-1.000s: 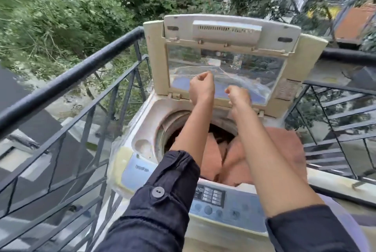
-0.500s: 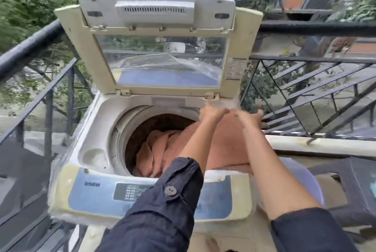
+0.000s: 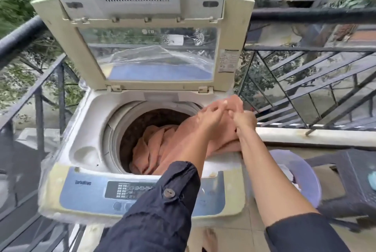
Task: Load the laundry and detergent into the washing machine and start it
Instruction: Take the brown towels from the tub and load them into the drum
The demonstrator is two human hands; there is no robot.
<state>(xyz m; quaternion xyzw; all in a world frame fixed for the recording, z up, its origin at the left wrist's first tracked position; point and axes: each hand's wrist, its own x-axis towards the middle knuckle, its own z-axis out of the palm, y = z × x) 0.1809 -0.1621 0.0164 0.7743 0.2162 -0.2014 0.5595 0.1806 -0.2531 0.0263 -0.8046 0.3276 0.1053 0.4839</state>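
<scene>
A top-loading washing machine (image 3: 89, 129) stands on a balcony with its lid (image 3: 142, 27) raised upright. An orange cloth (image 3: 154, 146) lies partly in the drum and partly draped over the machine's right rim. My left hand (image 3: 211, 115) and my right hand (image 3: 244, 119) are side by side over the right rear rim, both gripping the upper edge of the orange cloth. The blue control panel (image 3: 91, 190) runs along the front, partly hidden by my left sleeve.
A black metal railing (image 3: 40, 88) encloses the balcony on the left and behind. A lilac laundry basket (image 3: 305, 174) with clothes stands on the floor to the right of the machine. A dark stool (image 3: 362, 180) sits at the far right.
Both hands have come down from the raised lid to the machine's right rim and taken hold of the orange cloth. The camera has shifted right and closer.
</scene>
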